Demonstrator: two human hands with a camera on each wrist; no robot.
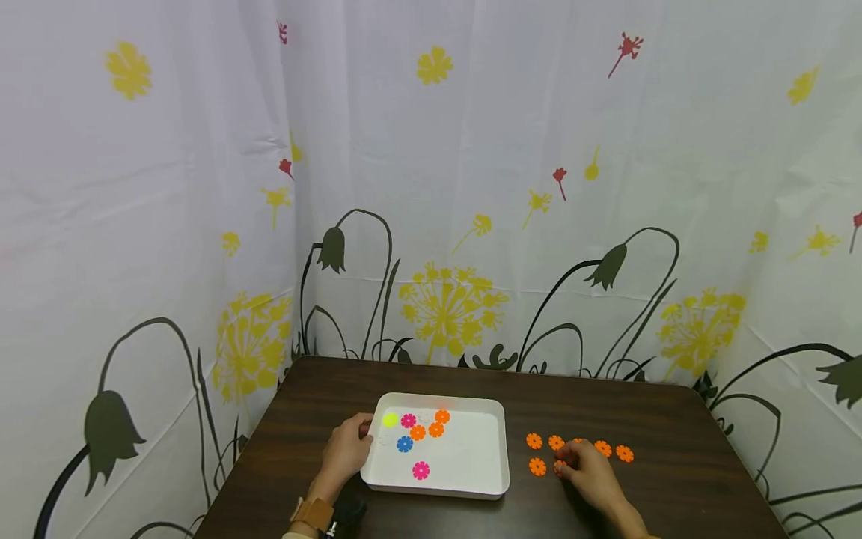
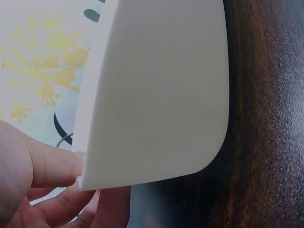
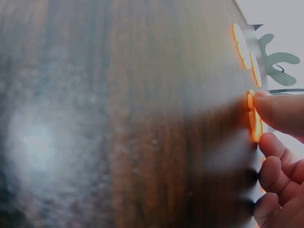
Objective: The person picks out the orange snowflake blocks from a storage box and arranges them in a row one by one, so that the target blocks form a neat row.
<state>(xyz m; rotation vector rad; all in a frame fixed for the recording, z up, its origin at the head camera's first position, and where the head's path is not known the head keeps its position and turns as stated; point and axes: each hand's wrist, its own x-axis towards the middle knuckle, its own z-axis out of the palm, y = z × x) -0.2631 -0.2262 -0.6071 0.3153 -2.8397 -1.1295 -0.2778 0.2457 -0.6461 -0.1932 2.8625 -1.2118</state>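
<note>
My left hand (image 1: 348,449) grips the left rim of a white tray (image 1: 471,449), thumb on one side and fingers on the other in the left wrist view. Inside the tray lie several flower-shaped discs: pink, orange, a blue disc (image 1: 405,444) and a round yellow piece (image 1: 390,420). Over the table to the right, my right hand (image 1: 594,473) pinches an orange flower-shaped disc (image 3: 256,128) between thumb and forefinger, at the tabletop. More orange discs (image 1: 534,441) lie in two rows around it; the hand partly hides one in the far row.
The dark wooden table (image 1: 673,494) holds the tray and discs. A white curtain (image 1: 512,150) printed with flowers hangs close behind and on both sides. A dark object (image 1: 348,515) sits by the left wrist strap (image 1: 313,513).
</note>
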